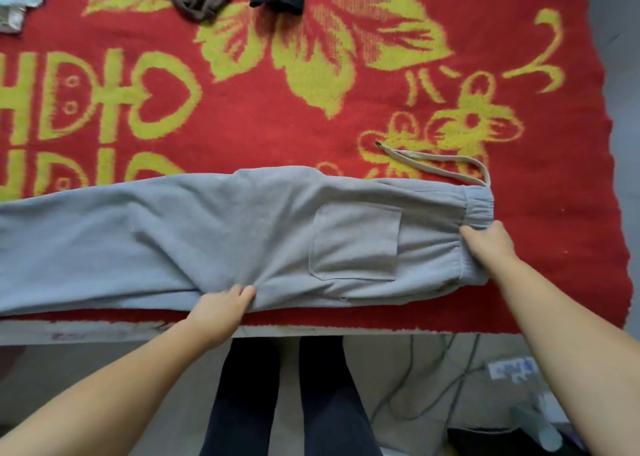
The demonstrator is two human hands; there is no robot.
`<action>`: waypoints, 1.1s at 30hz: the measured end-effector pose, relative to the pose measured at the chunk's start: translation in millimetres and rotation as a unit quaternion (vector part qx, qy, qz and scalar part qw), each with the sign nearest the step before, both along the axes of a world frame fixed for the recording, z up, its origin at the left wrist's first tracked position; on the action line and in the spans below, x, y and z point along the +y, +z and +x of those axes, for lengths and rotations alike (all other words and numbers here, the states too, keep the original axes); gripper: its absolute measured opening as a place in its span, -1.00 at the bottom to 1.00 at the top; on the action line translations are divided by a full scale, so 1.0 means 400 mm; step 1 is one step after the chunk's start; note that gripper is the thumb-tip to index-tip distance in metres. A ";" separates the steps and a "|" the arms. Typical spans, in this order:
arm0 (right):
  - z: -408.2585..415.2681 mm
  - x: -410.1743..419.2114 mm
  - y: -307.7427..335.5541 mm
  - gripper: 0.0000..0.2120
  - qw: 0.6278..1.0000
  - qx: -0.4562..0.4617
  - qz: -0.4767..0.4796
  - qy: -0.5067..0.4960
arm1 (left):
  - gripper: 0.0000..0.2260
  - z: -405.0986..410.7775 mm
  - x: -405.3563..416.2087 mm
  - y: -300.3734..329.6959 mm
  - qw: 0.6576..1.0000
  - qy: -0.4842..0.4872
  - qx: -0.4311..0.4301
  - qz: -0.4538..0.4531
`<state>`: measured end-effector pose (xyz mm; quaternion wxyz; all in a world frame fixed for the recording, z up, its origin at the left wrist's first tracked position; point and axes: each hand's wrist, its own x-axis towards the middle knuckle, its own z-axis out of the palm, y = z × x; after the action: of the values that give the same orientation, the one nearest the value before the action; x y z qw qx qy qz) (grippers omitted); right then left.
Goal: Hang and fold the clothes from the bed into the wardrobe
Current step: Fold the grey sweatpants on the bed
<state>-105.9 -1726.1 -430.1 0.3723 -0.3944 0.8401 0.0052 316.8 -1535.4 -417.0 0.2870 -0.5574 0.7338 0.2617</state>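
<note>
Both hands — left hand (221,312), right hand (486,244) — pinch the grey sweatpants (214,237).

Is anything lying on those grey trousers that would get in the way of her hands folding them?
Nothing visible: both hands grip the grey trousers; only their own drawstring trails onto the blanket.

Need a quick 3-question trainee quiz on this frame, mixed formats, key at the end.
1. True or false: the grey sweatpants lie flat on the red blanket, waistband toward the right.
2. Where does the right hand hold the sweatpants?
A. at a leg cuff
B. at the waistband
C. at the back pocket
3. Fill in: the beige ___ trails from the waistband onto the blanket.

Key:
1. True.
2. B; the left hand pinches the near edge of the sweatpants at mid-length.
3. Drawstring.
</note>
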 end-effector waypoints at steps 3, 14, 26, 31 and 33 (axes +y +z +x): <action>0.011 -0.058 0.017 -0.49 0.994 -0.070 -0.051 -0.066 | -0.75 -0.014 -0.055 0.007 0.995 0.099 0.004 0.028; 0.062 -0.317 0.022 -0.58 0.991 0.066 0.004 0.115 | -0.41 -0.390 -0.303 -0.012 0.989 -0.012 0.142 -0.031; -0.028 -0.010 0.114 -0.73 0.862 -0.077 -0.214 0.452 | -0.48 -0.416 -0.341 0.008 0.988 0.054 0.119 0.087; -0.046 0.107 0.069 -0.59 0.808 -0.079 -0.183 0.554 | -0.51 -0.443 -0.350 0.038 0.971 0.170 0.167 0.002; -0.051 0.070 0.099 -0.56 0.872 -0.065 -0.247 0.417 | -0.46 -0.441 -0.351 0.043 0.960 0.216 0.167 -0.055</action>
<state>-126.4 -1697.9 -390.4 0.2798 -0.7869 0.5452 -0.0730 140.5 -1675.6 -399.7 0.0657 -0.6656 0.6469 0.3663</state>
